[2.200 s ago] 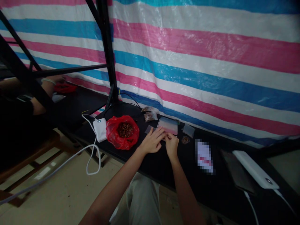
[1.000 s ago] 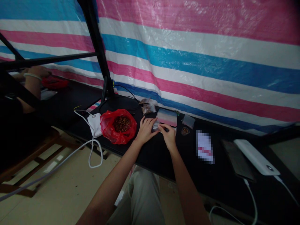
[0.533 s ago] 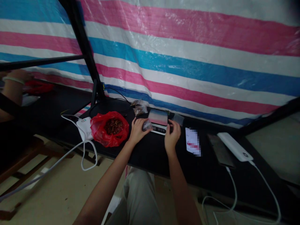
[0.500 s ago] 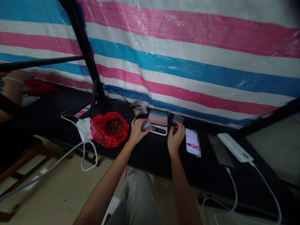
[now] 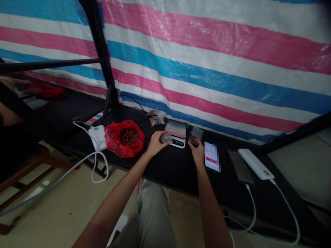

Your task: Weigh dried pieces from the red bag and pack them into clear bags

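Note:
My left hand (image 5: 155,143) grips a small clear bag (image 5: 164,138) just left of a small digital scale (image 5: 176,131) on the black table (image 5: 176,165). My right hand (image 5: 197,153) rests to the right of the scale, its fingertips on a small brown item (image 5: 193,140) in front of an empty clear bag (image 5: 197,131). A red plastic bag (image 5: 124,138) holding brown pieces lies open left of my left hand.
Two filled small bags (image 5: 156,119) lie behind the scale by the striped tarp (image 5: 207,69). A white charger (image 5: 98,136) with cable sits left; a card (image 5: 212,161), dark phone (image 5: 240,166) and white power bank (image 5: 255,163) lie right. Another person's arm (image 5: 7,117) is far left.
My hands parted from the small bag held together: the left keeps it by the scale, the right moved right to the brown item. The view shifted.

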Available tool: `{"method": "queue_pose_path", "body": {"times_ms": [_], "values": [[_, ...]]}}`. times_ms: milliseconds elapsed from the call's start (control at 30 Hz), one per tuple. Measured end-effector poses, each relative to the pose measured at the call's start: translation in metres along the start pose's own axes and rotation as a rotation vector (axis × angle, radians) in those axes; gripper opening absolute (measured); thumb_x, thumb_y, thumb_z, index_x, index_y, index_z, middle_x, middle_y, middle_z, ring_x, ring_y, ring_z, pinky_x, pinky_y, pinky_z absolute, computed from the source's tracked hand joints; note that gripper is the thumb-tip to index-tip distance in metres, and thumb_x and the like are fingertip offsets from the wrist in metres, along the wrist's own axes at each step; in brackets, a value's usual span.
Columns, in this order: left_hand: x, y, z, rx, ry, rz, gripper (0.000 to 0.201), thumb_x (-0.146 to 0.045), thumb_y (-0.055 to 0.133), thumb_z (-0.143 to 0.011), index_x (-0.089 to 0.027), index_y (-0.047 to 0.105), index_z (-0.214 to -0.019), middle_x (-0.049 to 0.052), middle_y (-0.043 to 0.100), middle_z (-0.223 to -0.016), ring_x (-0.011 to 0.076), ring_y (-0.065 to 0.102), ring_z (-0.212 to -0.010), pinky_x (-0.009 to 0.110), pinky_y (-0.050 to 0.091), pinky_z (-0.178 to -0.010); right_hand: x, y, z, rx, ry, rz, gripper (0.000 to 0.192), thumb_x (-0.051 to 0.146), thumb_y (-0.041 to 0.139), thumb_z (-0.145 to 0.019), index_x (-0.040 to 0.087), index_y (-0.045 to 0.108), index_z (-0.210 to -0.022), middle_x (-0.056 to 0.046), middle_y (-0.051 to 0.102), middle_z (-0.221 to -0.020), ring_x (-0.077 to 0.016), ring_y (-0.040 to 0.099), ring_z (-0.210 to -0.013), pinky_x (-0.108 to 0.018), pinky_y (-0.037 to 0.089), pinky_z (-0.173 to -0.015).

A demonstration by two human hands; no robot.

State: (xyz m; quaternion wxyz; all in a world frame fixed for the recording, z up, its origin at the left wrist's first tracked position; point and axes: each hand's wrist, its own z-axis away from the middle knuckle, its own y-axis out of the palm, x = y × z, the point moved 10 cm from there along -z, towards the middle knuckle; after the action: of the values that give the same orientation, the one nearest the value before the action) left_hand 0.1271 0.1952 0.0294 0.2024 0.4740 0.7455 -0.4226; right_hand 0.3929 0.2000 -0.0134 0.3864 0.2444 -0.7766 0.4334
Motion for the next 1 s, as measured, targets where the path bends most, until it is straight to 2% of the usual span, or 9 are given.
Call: {"method": "queue_pose_path", "body": {"times_ms": [67, 133, 267, 367, 567, 800, 1000], "values": [[0.004, 0.001, 0.0, -0.005, -0.039, 0.061, 0.046, -0.04, 0.069, -0.067, -0.019, 0.056, -0.105, 0.005, 0.061, -0.1, 0.019, 0.055, -0.094, 0.033, 0.044, -0.084, 0.027, 0.005, 0.002, 0.083, -0.078, -0.056, 0.043, 0.038, 0.06, -0.068, 0.015, 0.059, -0.105, -0.011, 0.066, -0.098, -0.0222, 0.06, -0.087, -0.037, 0.044, -0.08], [0.012, 0.002, 0.0, -0.013, -0.103, 0.142, 0.046, -0.04, 0.069, -0.066, -0.018, 0.056, -0.105, 0.006, 0.062, -0.101, 0.0191, 0.057, -0.094, 0.034, 0.045, -0.085, 0.064, 0.015, 0.006, 0.195, -0.22, -0.024, 0.039, 0.035, 0.06, -0.071, 0.017, 0.059, -0.106, -0.009, 0.066, -0.099, -0.0205, 0.061, -0.085, -0.035, 0.045, -0.079], [0.021, 0.007, 0.0, -0.005, -0.178, 0.279, 0.048, -0.038, 0.071, -0.065, -0.016, 0.057, -0.105, 0.007, 0.063, -0.102, 0.0199, 0.058, -0.096, 0.035, 0.045, -0.088, 0.13, 0.033, 0.017, 0.33, -0.507, 0.261, 0.035, 0.028, 0.06, -0.074, 0.021, 0.059, -0.109, -0.008, 0.064, -0.104, -0.0213, 0.058, -0.089, -0.035, 0.042, -0.078], [0.02, 0.011, -0.001, 0.018, -0.175, 0.323, 0.048, -0.037, 0.073, -0.062, -0.016, 0.059, -0.103, 0.007, 0.064, -0.102, 0.0197, 0.059, -0.094, 0.035, 0.045, -0.089, 0.158, 0.043, 0.025, 0.364, -0.655, 0.468, 0.033, 0.027, 0.058, -0.078, 0.024, 0.057, -0.111, -0.007, 0.062, -0.108, -0.0233, 0.054, -0.097, -0.035, 0.037, -0.076], [0.017, 0.011, -0.001, 0.013, -0.171, 0.332, 0.05, -0.037, 0.074, -0.06, -0.015, 0.059, -0.102, 0.007, 0.064, -0.101, 0.0193, 0.06, -0.093, 0.035, 0.045, -0.088, 0.181, 0.054, 0.04, 0.385, -0.856, 0.733, 0.03, 0.024, 0.058, -0.08, 0.025, 0.058, -0.11, -0.007, 0.06, -0.104, -0.0235, 0.048, -0.094, -0.035, 0.029, -0.073], [0.018, 0.01, -0.001, 0.016, -0.193, 0.346, 0.05, -0.036, 0.074, -0.061, -0.014, 0.058, -0.103, 0.008, 0.064, -0.102, 0.0199, 0.059, -0.094, 0.034, 0.045, -0.089, 0.206, 0.063, 0.06, 0.409, -1.009, 0.887, 0.027, 0.016, 0.047, -0.083, 0.021, 0.058, -0.107, -0.011, 0.057, -0.102, -0.0256, 0.044, -0.094, -0.037, 0.026, -0.072], [0.016, 0.007, -0.001, -0.007, -0.158, 0.331, 0.05, -0.035, 0.074, -0.061, -0.013, 0.058, -0.103, 0.009, 0.064, -0.102, 0.0193, 0.059, -0.094, 0.034, 0.045, -0.088, 0.216, 0.071, 0.074, 0.438, -1.107, 0.963, 0.028, 0.011, 0.041, -0.084, 0.017, 0.057, -0.107, -0.012, 0.057, -0.098, -0.0253, 0.044, -0.09, -0.036, 0.026, -0.07]]}}
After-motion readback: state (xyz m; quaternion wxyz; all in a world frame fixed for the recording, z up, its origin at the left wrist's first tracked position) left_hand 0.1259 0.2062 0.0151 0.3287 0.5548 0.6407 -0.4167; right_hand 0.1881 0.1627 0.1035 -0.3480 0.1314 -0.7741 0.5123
